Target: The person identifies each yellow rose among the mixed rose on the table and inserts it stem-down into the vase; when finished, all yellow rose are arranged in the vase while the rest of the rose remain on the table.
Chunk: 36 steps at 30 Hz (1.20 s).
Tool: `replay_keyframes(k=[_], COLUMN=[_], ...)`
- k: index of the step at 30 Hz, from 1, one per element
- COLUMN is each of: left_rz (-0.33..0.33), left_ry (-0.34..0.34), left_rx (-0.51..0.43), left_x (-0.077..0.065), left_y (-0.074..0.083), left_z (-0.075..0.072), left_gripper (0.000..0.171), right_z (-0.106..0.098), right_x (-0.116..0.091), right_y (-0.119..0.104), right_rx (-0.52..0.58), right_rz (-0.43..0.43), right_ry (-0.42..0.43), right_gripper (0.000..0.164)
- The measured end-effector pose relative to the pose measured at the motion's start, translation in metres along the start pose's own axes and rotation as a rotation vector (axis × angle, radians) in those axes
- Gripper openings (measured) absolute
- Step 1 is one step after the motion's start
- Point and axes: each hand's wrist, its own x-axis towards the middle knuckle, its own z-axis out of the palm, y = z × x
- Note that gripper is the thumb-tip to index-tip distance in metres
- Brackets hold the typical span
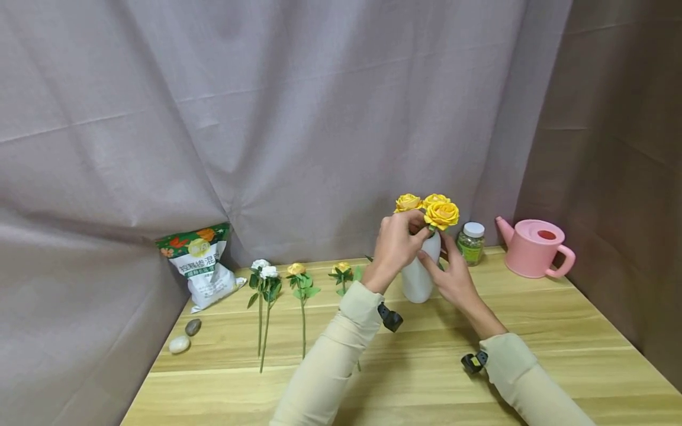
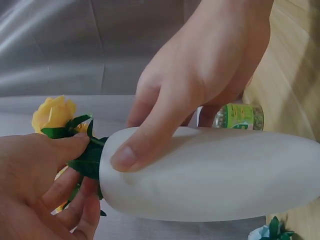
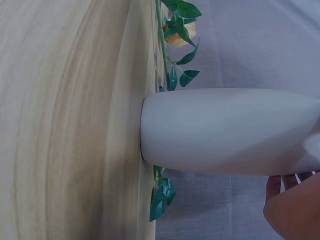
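A white vase (image 1: 417, 278) stands upright on the table, with yellow roses (image 1: 441, 214) clustered at its mouth. My left hand (image 1: 394, 245) is at the rim; in the left wrist view that left hand (image 2: 45, 180) pinches a yellow rose by its green leaves (image 2: 87, 157) and stem, just outside the opening. My right hand (image 1: 453, 275) grips the upper part of the vase, its thumb on the near side and fingers behind, as the left wrist view shows. In the right wrist view the vase (image 3: 220, 130) has its base on the wood, and part of my right hand (image 3: 295, 207) touches its upper side.
Left of the vase lie white flowers (image 1: 269, 272) and yellow roses (image 1: 296, 269) with long stems. Farther left are a bag (image 1: 205, 269) and two stones (image 1: 179, 344). To the right stand a lidded jar (image 1: 471, 245) and a pink watering can (image 1: 533, 251). Curtain (image 1: 319, 130) hangs behind.
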Motion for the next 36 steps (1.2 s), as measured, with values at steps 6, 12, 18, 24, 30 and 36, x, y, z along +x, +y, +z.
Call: replay_keyframes(k=[6,12,18,24,30,36], left_rz=[-0.009,-0.014,0.012,0.085,0.01,-0.143], left_ry=[-0.005,-0.03,-0.02,0.034,0.089,0.043], left_rx=[0.041,0.102,0.095,0.027,-0.07,-0.072], left_x=[-0.002,-0.001,-0.005,-0.021,-0.049,-0.083], left_y=[-0.002,-0.003,-0.007,-0.015,-0.05,-0.105], left_z=[0.005,0.009,0.006,-0.011,-0.039,-0.058], left_gripper=[0.005,0.005,0.009,0.028,0.025,0.022], right_z=[0.0,0.0,0.002,0.004,0.006,0.003], right_x=[-0.001,-0.002,-0.002,0.0,0.001,0.0], right_y=[-0.001,-0.004,-0.003,-0.001,0.0,0.0], right_rx=[-0.024,-0.028,-0.021,0.023,0.034,0.033], right_rz=[-0.017,-0.009,0.0,0.01,0.048,0.064], right_ry=[-0.003,0.015,0.008,0.002,0.014,0.02], right_gripper=[0.063,0.065,0.063,0.062,0.064,0.063])
